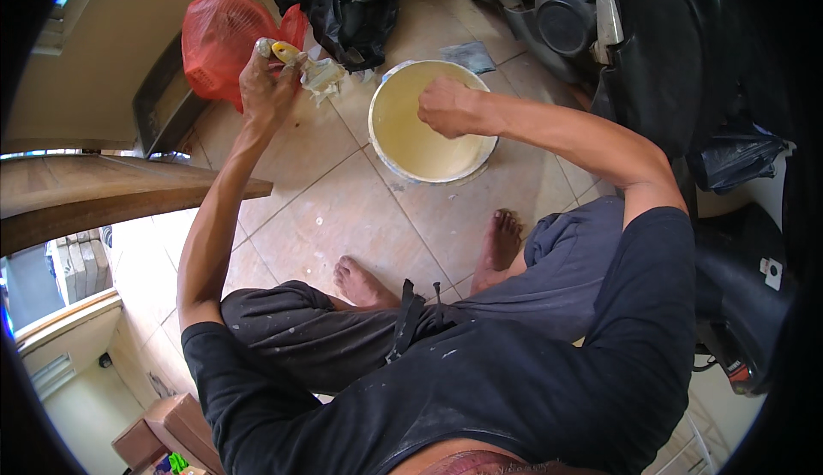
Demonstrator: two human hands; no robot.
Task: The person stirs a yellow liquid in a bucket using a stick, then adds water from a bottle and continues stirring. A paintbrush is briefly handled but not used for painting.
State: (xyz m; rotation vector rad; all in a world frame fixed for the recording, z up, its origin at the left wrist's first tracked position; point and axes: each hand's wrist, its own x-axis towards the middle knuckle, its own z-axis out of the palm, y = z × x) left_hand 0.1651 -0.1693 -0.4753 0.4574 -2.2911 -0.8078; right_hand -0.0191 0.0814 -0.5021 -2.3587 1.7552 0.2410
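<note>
My left hand (pixel 267 81), smeared with pale paint, is closed round a paintbrush (pixel 322 77). Its yellow handle end sticks up between the fingers, and the bristles, thick with cream paint, point to the right. A round bucket (pixel 399 165) with a paint-stained rim stands on the floor in front of me, coated inside with cream-yellow paint. Over its right side reaches my right hand (pixel 447 108), its fingers curled into a fist. Whatever those fingers may hold is hidden from view.
A red plastic bag (pixel 225 39) lies beyond my left hand, with a black bag (pixel 353 14) beside it. Dark motorbike parts (pixel 567 14) stand at the far right. A wooden board edge (pixel 129 185) juts in from the left. A grey cloth (pixel 470 57) lies behind the bucket.
</note>
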